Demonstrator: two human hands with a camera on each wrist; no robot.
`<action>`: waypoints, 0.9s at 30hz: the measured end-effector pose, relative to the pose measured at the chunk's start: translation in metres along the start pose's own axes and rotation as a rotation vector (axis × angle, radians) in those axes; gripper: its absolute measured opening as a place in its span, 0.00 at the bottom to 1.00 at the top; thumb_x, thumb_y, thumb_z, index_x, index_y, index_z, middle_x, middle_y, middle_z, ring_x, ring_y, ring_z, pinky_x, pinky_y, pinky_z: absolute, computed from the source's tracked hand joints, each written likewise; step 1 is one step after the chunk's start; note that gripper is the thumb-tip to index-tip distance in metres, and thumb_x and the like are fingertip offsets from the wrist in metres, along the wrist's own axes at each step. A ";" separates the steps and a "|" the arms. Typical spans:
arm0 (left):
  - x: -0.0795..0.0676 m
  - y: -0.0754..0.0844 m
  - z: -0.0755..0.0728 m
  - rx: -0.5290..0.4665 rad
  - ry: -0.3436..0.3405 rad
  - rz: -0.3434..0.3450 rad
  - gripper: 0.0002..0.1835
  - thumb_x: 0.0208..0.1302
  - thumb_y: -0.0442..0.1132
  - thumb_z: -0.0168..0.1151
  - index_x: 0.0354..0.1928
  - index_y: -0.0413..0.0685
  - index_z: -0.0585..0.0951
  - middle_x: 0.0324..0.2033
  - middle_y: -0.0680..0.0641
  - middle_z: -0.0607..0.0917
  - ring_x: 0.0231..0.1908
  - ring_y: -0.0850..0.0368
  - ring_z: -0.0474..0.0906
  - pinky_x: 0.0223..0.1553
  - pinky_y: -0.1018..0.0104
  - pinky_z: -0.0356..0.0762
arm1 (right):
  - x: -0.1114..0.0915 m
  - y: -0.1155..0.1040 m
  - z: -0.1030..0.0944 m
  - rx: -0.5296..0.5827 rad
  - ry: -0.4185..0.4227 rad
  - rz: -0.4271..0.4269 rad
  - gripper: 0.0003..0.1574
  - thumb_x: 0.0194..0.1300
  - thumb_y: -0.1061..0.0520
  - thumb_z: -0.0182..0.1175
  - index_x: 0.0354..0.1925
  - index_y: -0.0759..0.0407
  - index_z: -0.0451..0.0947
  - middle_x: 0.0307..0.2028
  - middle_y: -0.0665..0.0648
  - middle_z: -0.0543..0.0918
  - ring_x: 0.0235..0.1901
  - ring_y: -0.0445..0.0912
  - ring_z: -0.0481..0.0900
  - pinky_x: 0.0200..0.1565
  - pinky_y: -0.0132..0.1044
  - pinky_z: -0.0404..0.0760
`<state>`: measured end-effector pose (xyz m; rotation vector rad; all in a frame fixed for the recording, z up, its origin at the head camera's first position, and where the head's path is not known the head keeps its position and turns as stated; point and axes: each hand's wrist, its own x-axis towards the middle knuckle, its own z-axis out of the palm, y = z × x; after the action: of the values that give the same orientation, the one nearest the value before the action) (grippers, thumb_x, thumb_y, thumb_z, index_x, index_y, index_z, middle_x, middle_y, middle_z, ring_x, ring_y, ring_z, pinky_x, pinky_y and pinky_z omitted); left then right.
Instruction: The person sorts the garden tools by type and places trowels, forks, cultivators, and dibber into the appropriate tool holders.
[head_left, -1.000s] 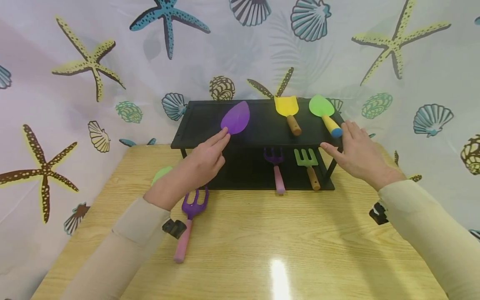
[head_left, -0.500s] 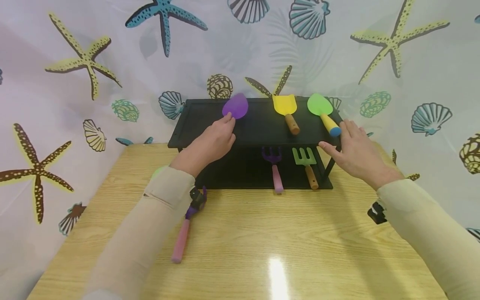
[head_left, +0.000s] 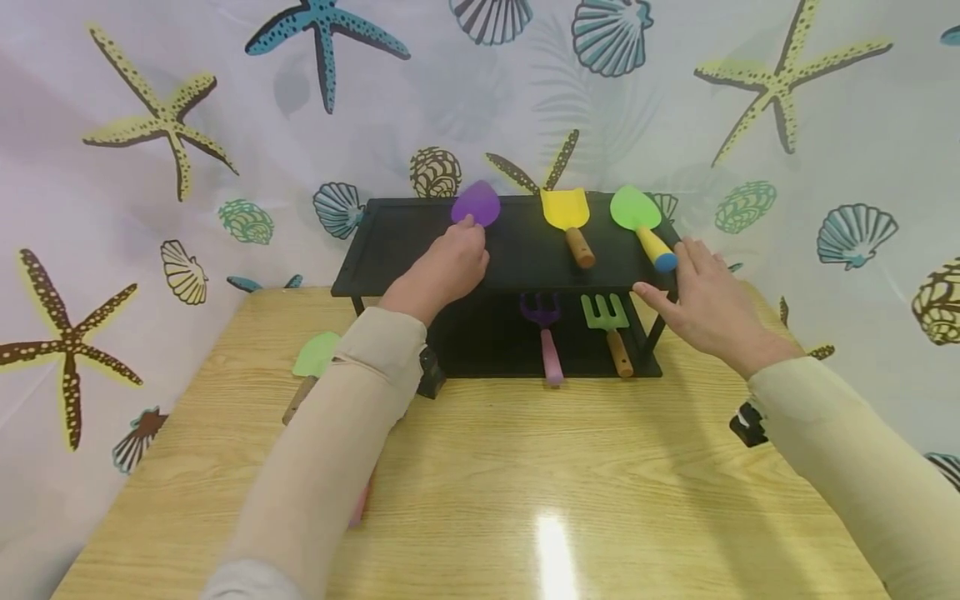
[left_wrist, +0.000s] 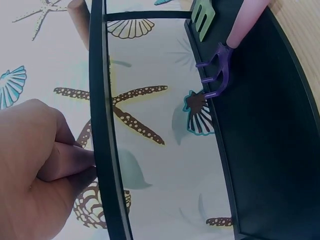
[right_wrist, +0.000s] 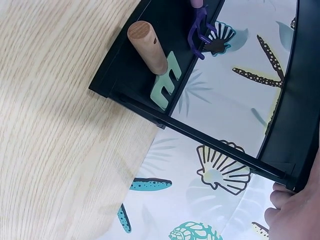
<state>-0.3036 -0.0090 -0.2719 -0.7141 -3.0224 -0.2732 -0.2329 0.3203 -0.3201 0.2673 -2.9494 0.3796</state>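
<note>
My left hand (head_left: 453,262) grips a purple hand trowel (head_left: 477,204) over the upper level of a black two-level rack (head_left: 405,242). The trowel's blade points to the back, and its handle is mostly hidden in the fingers. At the rack's right end rests my right hand (head_left: 708,304), fingers straight along the side and thumb at the front edge. Just left of it lies a green trowel (head_left: 636,208) with a yellow and blue handle. Between the two hands is a yellow shovel (head_left: 566,208) with a wooden handle.
On the lower level lie a purple hand fork (head_left: 551,346) with a pink handle and a green hand fork (head_left: 607,312). A green trowel (head_left: 315,354) lies on the wooden table (head_left: 480,483) at left. My left sleeve mostly covers a pink-handled fork (head_left: 361,504).
My left hand has moved right and toward the back with the purple trowel, whose blade now sits near the rear edge. The right hand stays at the rack's end.
</note>
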 end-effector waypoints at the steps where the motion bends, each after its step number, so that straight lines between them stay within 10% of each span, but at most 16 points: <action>1: 0.001 0.001 0.001 0.005 -0.001 -0.005 0.16 0.76 0.35 0.44 0.53 0.28 0.75 0.67 0.30 0.70 0.64 0.37 0.72 0.58 0.49 0.80 | 0.000 0.000 0.000 0.000 0.001 0.001 0.65 0.70 0.24 0.41 0.75 0.76 0.37 0.74 0.78 0.45 0.74 0.72 0.46 0.75 0.65 0.43; 11: 0.007 0.008 0.009 0.079 -0.037 -0.048 0.17 0.77 0.36 0.43 0.51 0.28 0.76 0.57 0.31 0.76 0.63 0.39 0.71 0.58 0.51 0.81 | 0.001 0.000 0.000 0.006 0.006 0.003 0.64 0.71 0.25 0.42 0.75 0.75 0.37 0.75 0.78 0.45 0.74 0.72 0.45 0.75 0.65 0.44; 21: 0.004 0.008 0.008 -0.201 0.071 -0.110 0.17 0.73 0.42 0.49 0.31 0.37 0.76 0.67 0.31 0.69 0.61 0.41 0.74 0.60 0.52 0.77 | 0.000 0.000 -0.001 -0.008 -0.019 0.026 0.66 0.70 0.23 0.40 0.76 0.75 0.35 0.76 0.76 0.41 0.76 0.70 0.41 0.75 0.64 0.42; 27: -0.001 0.005 0.001 -0.194 0.067 -0.103 0.31 0.74 0.53 0.49 0.68 0.36 0.69 0.75 0.37 0.59 0.75 0.43 0.57 0.75 0.50 0.60 | 0.000 0.000 -0.001 -0.007 -0.017 0.027 0.66 0.69 0.23 0.40 0.75 0.75 0.35 0.76 0.76 0.41 0.76 0.70 0.40 0.75 0.64 0.42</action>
<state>-0.3010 -0.0051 -0.2724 -0.5467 -3.0013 -0.5875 -0.2330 0.3210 -0.3191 0.2316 -2.9734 0.3722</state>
